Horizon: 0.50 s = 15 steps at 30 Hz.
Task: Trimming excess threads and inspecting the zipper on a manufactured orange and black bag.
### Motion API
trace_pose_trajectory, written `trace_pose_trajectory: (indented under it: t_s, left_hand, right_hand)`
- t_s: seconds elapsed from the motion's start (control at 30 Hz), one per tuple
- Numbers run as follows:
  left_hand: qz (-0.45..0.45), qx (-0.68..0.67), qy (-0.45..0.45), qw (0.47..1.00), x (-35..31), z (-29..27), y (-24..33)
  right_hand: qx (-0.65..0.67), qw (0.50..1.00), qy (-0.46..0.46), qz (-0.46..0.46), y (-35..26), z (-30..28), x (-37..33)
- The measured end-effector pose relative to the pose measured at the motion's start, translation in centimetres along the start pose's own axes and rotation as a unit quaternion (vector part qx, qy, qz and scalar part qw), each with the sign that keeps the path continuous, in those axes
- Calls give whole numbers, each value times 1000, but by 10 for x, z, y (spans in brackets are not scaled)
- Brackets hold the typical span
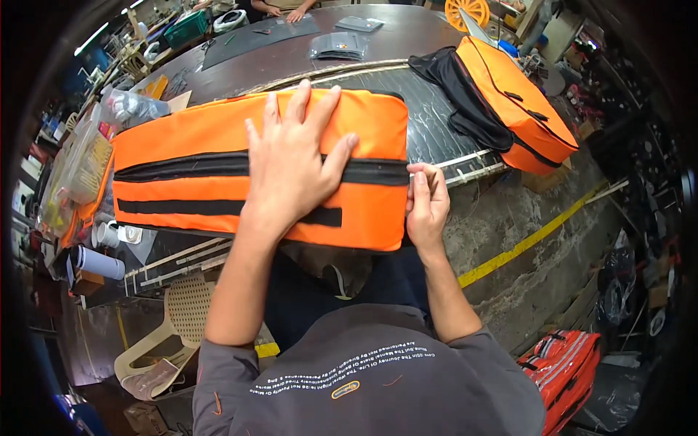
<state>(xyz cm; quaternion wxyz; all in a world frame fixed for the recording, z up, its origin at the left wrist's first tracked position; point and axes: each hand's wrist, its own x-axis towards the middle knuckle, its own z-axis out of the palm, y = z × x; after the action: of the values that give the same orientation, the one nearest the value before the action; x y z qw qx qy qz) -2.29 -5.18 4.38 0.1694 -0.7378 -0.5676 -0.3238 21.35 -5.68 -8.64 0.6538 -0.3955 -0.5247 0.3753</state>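
A long orange bag [374, 131] with black trim lies across the table's near edge. A black zipper band [196, 167] runs along its top, with a shorter black strip [182, 208] beside it. My left hand [294, 152] presses flat on the bag over the zipper band, fingers spread. At the bag's right end, my right hand [427, 200] is closed in a pinch by the end of the zipper band. What its fingertips hold is too small to make out.
Another orange and black bag [516, 102] stands at the table's right end. Clear bins [91, 156] and a white tumbler [100, 263] are at the left. A beige chair [163, 327] and a red bag [563, 374] sit low. Across the dark table [280, 54], another person's hands [297, 14] rest near flat packets [339, 46].
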Motion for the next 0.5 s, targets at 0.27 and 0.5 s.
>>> trace_pose_trajectory:
  t_s: [0.27, 0.5]
  left_hand:
    - [-63, -51, 120, 989, -45, -6, -14]
    - [-316, -88, 181, 927, -114, -5, -75]
  right_hand:
    - [-155, 976, -6, -153, -3, -16, 108]
    - [-17, 989, -79, -120, 2, 39, 152]
